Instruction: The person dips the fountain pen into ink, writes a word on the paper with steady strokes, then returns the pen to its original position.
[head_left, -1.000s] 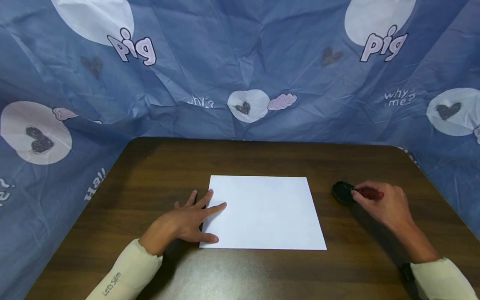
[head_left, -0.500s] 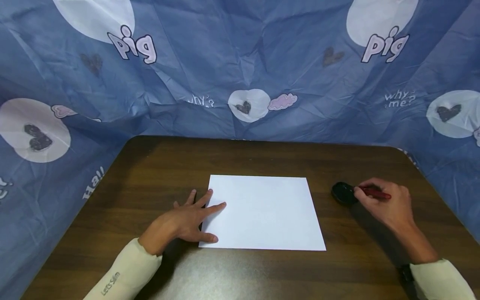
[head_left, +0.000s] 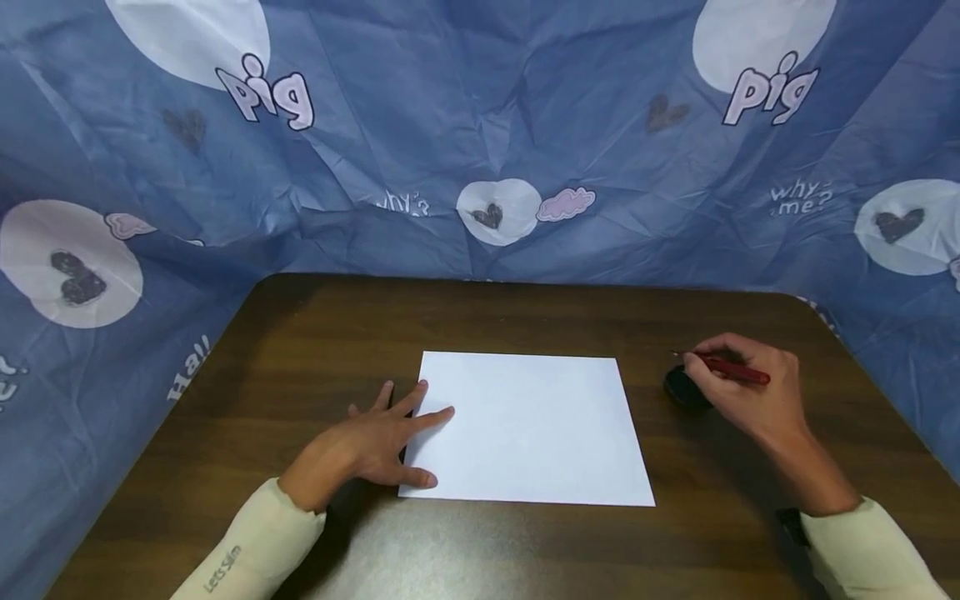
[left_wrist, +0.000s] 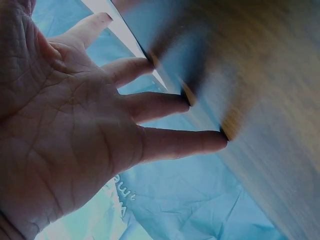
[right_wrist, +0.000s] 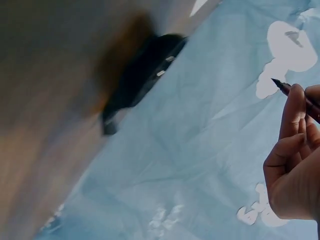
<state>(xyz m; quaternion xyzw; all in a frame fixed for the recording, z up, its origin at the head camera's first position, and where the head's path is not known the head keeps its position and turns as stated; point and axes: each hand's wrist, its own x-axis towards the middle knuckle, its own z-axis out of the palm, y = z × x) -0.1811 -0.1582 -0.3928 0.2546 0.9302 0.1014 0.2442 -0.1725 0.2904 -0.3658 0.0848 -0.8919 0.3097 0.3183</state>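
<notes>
Above the black dish, we find the red pen, now raised clear, pinched in the right hand; we judge dish contact finished. The left hand lies spread across the blank paper's edge.

In the head view, the right hand partly covers a dark oval object and the left hand hides some of the white paper. The right wrist view cuts off the red pen, and the wooden tabletop there is blurred.
</notes>
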